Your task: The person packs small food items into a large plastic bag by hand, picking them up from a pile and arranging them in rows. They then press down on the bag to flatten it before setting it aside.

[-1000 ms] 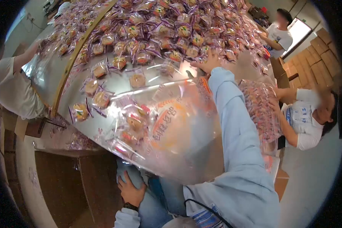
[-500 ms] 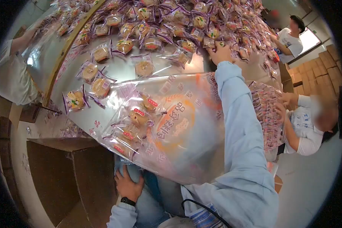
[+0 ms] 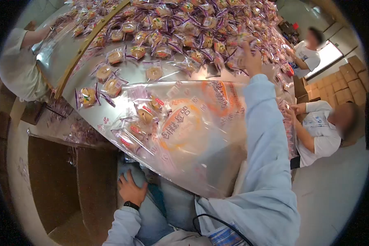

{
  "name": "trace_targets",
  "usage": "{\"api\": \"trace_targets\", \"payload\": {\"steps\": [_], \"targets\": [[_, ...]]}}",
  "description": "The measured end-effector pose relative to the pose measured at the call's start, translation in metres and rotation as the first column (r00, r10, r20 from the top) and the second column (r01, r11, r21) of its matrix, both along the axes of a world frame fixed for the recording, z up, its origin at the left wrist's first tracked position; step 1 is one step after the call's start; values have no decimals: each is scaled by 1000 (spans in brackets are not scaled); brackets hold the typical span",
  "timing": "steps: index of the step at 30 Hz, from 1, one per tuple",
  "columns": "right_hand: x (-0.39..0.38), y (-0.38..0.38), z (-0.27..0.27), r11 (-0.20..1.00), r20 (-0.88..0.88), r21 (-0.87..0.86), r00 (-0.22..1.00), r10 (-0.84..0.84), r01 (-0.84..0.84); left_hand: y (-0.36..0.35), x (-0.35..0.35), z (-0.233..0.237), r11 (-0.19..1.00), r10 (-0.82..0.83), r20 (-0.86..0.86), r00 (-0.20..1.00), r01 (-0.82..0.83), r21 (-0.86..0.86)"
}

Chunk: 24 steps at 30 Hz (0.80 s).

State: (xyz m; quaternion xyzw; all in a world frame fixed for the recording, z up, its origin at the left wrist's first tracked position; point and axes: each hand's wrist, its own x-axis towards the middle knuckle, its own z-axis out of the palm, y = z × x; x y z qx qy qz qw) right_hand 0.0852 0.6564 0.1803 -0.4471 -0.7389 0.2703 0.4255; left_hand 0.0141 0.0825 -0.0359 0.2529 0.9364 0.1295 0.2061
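Note:
My right hand (image 3: 252, 55) is at the near edge of a big heap of individually wrapped pastries (image 3: 164, 24). Its fingers are closed on a wrapped pastry (image 3: 236, 61), slightly blurred. Below that forearm, a large clear plastic bag (image 3: 217, 127) with orange and red print lies over the table's near edge. Several wrapped pastries (image 3: 145, 116) show through its left part. My left hand (image 3: 132, 188), wearing a black watch, rests on my knee with its fingers spread, holding nothing.
An open cardboard box (image 3: 55, 180) stands at lower left. A wooden strip (image 3: 84, 47) runs along the metal table (image 3: 131, 74). Loose wrapped pastries (image 3: 87, 97) lie near it. Co-workers (image 3: 322, 123) are at the right and left; stacked cartons (image 3: 336, 84) stand behind.
My right hand has shifted a little right among the wrapped pastries and now has one in its fingers. My left hand stays on my knee. The view has turned slightly.

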Motion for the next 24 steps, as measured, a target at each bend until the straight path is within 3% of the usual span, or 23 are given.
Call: {"api": "trace_targets", "payload": {"steps": [2,4,7,8,9,11,12,14,15,17,19,21,24], "targets": [[12,-22,16,996,-169,-58,983,-77,68,-5,2,-6,1000,14,-36,999,-13,26],[23,-76,34,947,-397,-251,914,90,-202,-7,0,-5,998,47,-19,999,-46,44],[65,-168,42,713,-665,-326,686,295,-621,-10,-1,-5,997,71,-2,997,-71,39],[88,-188,35,680,-642,-362,699,314,-637,-15,-1,-6,996,84,9,996,-85,35],[114,-206,27,648,-619,-398,712,333,-650,-24,4,-16,980,90,-78,993,-74,186],[170,-227,-13,807,-400,-285,829,390,-517,-30,13,-12,875,158,-170,973,-58,480],[205,-238,-37,877,-268,-254,901,342,-408,-27,17,-10,787,206,-204,957,-38,616],[245,-268,-55,922,-236,-238,939,250,-305,-8,45,51,641,157,-264,952,105,760],[254,-289,-50,909,-318,-270,920,228,-318,5,69,87,553,136,-282,950,164,817],[274,-314,-40,859,-423,-379,890,170,-345,28,102,133,370,1,-480,877,446,815],[291,-329,-32,764,-479,-517,870,116,-386,63,125,176,405,-91,-536,839,523,750],[298,-341,-32,773,-444,-500,882,157,-390,98,129,183,596,-154,-626,764,578,558],[317,-341,-40,818,-364,-482,921,140,-315,128,118,136,784,-235,-709,665,560,266]]}}
